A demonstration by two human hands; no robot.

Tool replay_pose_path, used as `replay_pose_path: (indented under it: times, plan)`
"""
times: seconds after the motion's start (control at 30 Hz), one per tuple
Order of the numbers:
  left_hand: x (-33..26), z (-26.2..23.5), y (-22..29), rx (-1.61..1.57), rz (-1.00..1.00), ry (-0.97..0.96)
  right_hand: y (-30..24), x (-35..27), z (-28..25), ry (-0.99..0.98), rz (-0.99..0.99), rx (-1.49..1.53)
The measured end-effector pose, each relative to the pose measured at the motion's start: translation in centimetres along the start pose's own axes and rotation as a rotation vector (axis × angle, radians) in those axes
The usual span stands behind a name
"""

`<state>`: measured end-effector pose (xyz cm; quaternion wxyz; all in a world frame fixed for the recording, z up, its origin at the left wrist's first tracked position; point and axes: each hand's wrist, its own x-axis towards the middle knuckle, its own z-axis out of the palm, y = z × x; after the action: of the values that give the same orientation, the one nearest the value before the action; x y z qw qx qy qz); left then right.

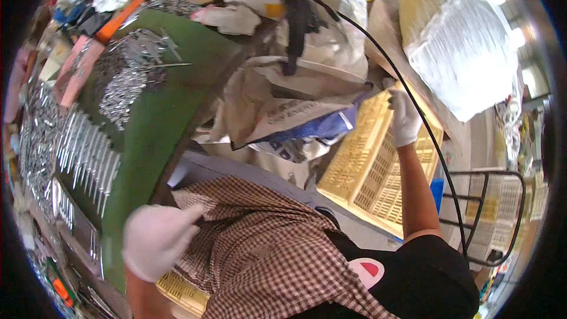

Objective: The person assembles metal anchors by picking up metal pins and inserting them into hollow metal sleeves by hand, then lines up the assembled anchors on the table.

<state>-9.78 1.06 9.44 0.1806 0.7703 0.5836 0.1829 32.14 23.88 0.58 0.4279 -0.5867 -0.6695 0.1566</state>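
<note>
My left hand [158, 242], in a white glove, is over the green work surface's near edge, beside my brown checked apron [260, 230]. It is blurred, its fingers bunched toward the apron, and I cannot make out anything in it. My right hand [406, 119], also in a white glove, is stretched out to the far end of a pale yellow slatted plastic crate [384, 171]. Its fingers are curled at the crate's rim. To the crate's left, a beige sack [283, 97] hangs open, with blue and white sheeting under it.
The green surface [165, 94] carries a heap of small shiny metal pieces [124, 91] and a row of thin metal rods [88, 150]. A black cable [396, 71] curves down past my right arm. A large plastic-wrapped bundle [460, 47] and a black metal frame [490, 218] are at right.
</note>
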Motion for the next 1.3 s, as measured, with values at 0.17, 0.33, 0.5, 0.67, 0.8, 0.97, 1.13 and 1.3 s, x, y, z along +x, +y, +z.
replay_pose_path:
  times: [0.17, 0.33, 0.5, 0.67, 0.8, 0.97, 1.13, 1.3]
  plan:
    - [-5.3, 14.1, -3.8, 0.015, -0.633, 0.056, 19.7, -4.1, -6.8, 0.209, 0.343, -0.292]
    - [-3.6, 15.8, -3.6, 0.133, -0.534, 0.246, 26.3, -14.0, -4.2, -0.287, 0.844, -0.419]
    - [1.4, 14.0, 1.3, -0.425, -0.497, 0.500, 19.1, -16.6, 0.3, -1.126, 0.454, -0.553]
    - [0.1, 14.0, 0.2, -0.297, -0.420, 0.336, 15.4, -17.1, 1.2, -1.165, -0.034, -0.678]
    - [-1.0, 14.6, 0.6, -0.306, -0.480, 0.281, 17.3, -18.8, 2.7, -1.208, -0.248, -0.794]
    - [-1.7, 14.7, 1.3, -0.266, -0.528, 0.304, 17.5, -19.6, 4.5, -1.179, -0.309, -0.816]
    - [-2.1, 14.7, 1.5, -0.249, -0.526, 0.318, 18.3, -19.9, 5.4, -1.189, -0.318, -0.784]
    - [-2.0, 14.5, 2.2, -0.262, -0.463, 0.327, 17.6, -18.9, 0.8, -1.296, 0.242, -0.673]
